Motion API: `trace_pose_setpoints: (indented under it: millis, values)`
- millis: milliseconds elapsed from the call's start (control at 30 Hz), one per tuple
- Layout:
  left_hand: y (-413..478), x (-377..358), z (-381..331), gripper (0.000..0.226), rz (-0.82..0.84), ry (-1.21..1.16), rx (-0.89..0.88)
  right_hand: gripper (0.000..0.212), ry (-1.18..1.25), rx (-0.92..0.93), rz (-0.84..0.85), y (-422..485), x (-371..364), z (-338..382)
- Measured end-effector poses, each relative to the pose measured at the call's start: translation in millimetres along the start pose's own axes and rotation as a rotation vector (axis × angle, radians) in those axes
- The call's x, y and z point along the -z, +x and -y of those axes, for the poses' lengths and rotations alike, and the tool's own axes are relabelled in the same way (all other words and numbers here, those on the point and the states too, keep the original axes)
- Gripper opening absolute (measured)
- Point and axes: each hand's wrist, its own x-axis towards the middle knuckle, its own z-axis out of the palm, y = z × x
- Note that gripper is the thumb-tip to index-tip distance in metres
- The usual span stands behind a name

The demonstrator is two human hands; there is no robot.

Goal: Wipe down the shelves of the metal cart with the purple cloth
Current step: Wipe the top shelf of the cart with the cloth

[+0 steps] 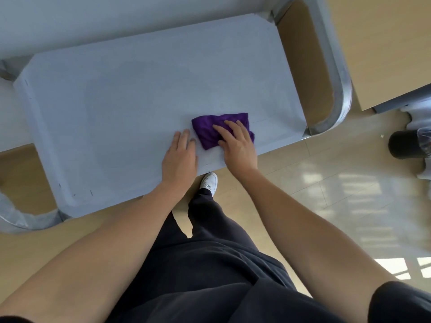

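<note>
On the top shelf (121,94) of the metal cart (37,127), head view: the purple cloth (206,132) lies bunched, right of the middle and close to the near edge.
Shelf surface: pale grey and flat, with a low raised rim and a few faint marks.
Right hand (238,148): palm down on the cloth, fingers straight and slightly spread, pressing it against the shelf. The thumb lies along the cloth's near edge. No finger curls round the cloth.
Left hand (179,157): flat on the bare shelf just left of the cloth, fingers straight and close together, holding nothing. The fingertips come level with the cloth's left side; cannot tell whether they touch it.
Arms: both forearms are bare and reach in from the bottom of the frame.
Handle bar (340,89): curved metal tube at the right end of the cart. A second one shows at the left end, low in the view.
Person: dark trousers (210,264), and one white shoe (209,181) just below the near edge of the shelf.
Floor (303,183): light and glossy, with bright window reflections at the right.
Table (384,43): light wood top with a grey edge, upper right, just beyond the right handle bar.
Black cylinder (403,144): stands on the floor at the far right, below the table. Cannot tell what it is.
</note>
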Motion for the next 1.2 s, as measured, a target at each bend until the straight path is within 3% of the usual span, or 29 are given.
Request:
trace_pose_setpoints:
  millis: [200,367,467,533,633,700,867,967,1200]
  values:
    - [3.0,-3.2,-9.0,0.043,0.004,-0.06,0.076,0.044,0.051,-0.375,-0.133,33.8,17.3,-35.0]
    - [4.0,-1.3,-17.2,0.044,-0.013,-0.112,0.136,0.046,0.05,-0.092,-0.061,5.3,-8.6,15.9]
    - [2.4,1.3,-16.4,0.043,-0.006,-0.106,0.121,0.045,0.043,0.021,0.009,10.7,-1.8,-2.8]
    - [2.4,2.1,-15.2,0.041,0.006,-0.103,0.109,0.045,0.01,0.012,-0.017,18.5,9.1,-29.7]
    - [3.1,0.7,-16.4,0.041,0.013,-0.098,0.11,0.043,0.039,-0.234,-0.097,27.1,19.9,-50.6]
    - [3.3,-1.7,-18.8,0.04,0.008,-0.103,0.12,0.044,0.032,-0.305,-0.123,26.1,13.3,-34.8]
    - [3.6,-4.4,-19.5,0.035,-0.019,-0.144,0.142,0.049,0.023,-0.009,-0.041,-6.5,-11.2,12.5]
    - [3.1,-4.9,-21.1,0.037,-0.024,-0.131,0.142,0.047,-0.007,0.069,-0.001,-1.5,-2.3,-4.1]
    - [3.0,-7.6,-29.5,0.041,-0.014,-0.125,0.148,0.045,0.014,-0.312,-0.155,6.2,20.0,-47.4]
